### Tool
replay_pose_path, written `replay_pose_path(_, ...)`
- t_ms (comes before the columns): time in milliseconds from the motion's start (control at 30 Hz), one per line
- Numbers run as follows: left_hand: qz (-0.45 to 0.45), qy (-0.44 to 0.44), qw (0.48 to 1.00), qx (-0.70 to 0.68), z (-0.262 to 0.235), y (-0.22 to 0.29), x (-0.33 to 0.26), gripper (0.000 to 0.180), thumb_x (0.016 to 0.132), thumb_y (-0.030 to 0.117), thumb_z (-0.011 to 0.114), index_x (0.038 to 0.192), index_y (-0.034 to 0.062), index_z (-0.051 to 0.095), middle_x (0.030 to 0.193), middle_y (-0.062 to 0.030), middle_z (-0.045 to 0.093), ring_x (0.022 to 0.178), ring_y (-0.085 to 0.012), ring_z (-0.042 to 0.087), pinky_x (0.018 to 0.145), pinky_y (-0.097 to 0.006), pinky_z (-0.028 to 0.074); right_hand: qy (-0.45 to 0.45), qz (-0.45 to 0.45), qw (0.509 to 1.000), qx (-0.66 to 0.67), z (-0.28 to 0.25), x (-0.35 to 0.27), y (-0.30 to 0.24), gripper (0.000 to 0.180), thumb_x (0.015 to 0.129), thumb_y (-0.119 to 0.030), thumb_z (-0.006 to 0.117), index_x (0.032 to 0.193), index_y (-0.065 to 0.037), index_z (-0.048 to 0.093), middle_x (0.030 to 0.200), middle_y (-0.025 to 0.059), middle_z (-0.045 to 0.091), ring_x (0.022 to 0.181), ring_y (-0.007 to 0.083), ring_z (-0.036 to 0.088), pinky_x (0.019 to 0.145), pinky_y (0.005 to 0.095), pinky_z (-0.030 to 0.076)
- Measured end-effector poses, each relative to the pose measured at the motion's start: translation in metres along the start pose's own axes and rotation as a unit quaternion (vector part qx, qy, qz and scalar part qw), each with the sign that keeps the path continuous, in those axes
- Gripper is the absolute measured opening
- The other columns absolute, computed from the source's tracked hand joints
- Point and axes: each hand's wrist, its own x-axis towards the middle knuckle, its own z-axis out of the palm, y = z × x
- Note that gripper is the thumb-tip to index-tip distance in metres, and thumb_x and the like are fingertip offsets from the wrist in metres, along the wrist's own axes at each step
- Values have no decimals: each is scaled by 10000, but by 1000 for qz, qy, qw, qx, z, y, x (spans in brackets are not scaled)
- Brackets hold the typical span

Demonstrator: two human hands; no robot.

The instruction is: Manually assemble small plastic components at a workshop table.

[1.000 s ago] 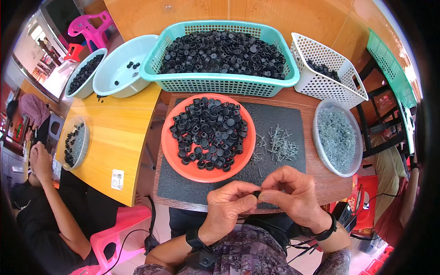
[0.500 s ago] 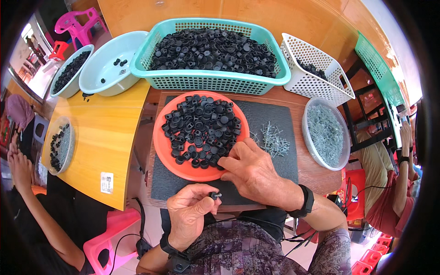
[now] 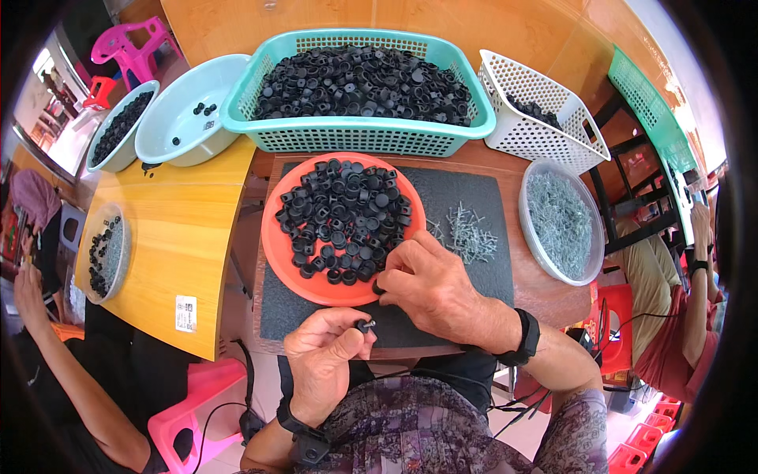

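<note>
Between the thumb and fingers of my left hand (image 3: 320, 355) is a small black plastic cap (image 3: 362, 325), with a shiny metal screw tip sticking out of it. My right hand (image 3: 442, 288) pinches another small black cap (image 3: 378, 288) at the near right rim of a round orange plate (image 3: 273, 241). Many loose black caps (image 3: 339, 213) are heaped on that plate. It rests on a dark mat (image 3: 450, 187), where a small pile of metal screws (image 3: 472, 235) lies beyond my right hand.
Behind the plate stands a green basket (image 3: 359, 136) full of black parts, with a white basket (image 3: 545, 142) beside it. A clear tub (image 3: 559, 221) of screws is at right. Basins (image 3: 189, 150) and another tub (image 3: 106, 253) sit on the yellow table (image 3: 170, 245). Other people work at both sides.
My right hand has drawn slightly back toward me from the plate, and a black cap now shows in its fingertips. My left hand keeps its cap and screw.
</note>
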Motion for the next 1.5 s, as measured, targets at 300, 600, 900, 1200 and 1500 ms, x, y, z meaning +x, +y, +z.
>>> replay_pose_path(300,35,9,999,40,1,1,3,311,793,197,705,941,-53,592,723,-117,600,576,-181,547,539,-290,453,76,46,995,54,2,-10,6,228,637,-9,708,834,-26,594,834,102,526,751,272,514,625,362,449)
replay_pose_path(600,28,19,999,32,1,0,2,288,790,170,708,927,-57,596,725,-116,606,578,-176,551,533,-285,455,-28,49,998,-25,5,-3,3,302,571,-54,756,833,-63,608,845,74,505,789,262,504,651,355,448)
replay_pose_path(900,41,6,998,45,2,-1,3,289,800,182,700,924,-57,593,732,-121,605,586,-171,550,537,-278,449,24,69,992,106,1,-6,8,215,621,-35,722,740,-31,543,785,100,528,752,293,514,644,370,437)
replay_pose_path(1200,29,-6,999,32,25,-3,8,286,831,162,675,994,-49,570,908,-142,648,708,-156,607,608,-241,475,3,299,869,394,-26,-36,-26,176,805,-68,688,958,-7,627,907,47,610,817,92,568,688,245,470)
replay_pose_path(1500,7,-33,999,25,43,-14,6,271,840,154,663,996,-45,566,934,-140,637,731,-175,620,620,-264,484,106,324,848,406,-23,-59,-28,140,847,-61,634,970,3,609,882,58,590,779,91,561,700,244,468)
